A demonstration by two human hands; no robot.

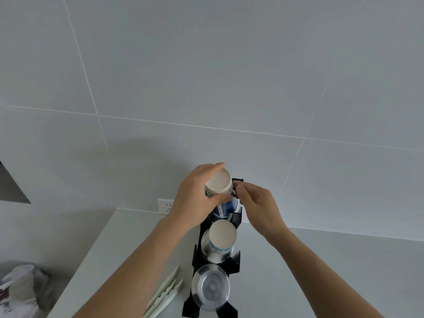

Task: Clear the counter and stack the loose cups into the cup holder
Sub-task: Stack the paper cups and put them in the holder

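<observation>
Paper cup (219, 183), upside down, sits atop the far stack of the black cup holder (234, 260) on the table (114, 249). Left hand (197, 198) grips it w/ thumb & fingers curled round. Right hand (257, 203) pinches a small black tab just beside the cup. Nearer slots: another paper cup stack (220, 242), then clear plastic cups (210, 291). White tongs (165, 292) lie left of holder.

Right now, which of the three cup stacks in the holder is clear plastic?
The nearest stack, at the bottom of the black holder. The middle stack and far stack are printed paper.
</observation>
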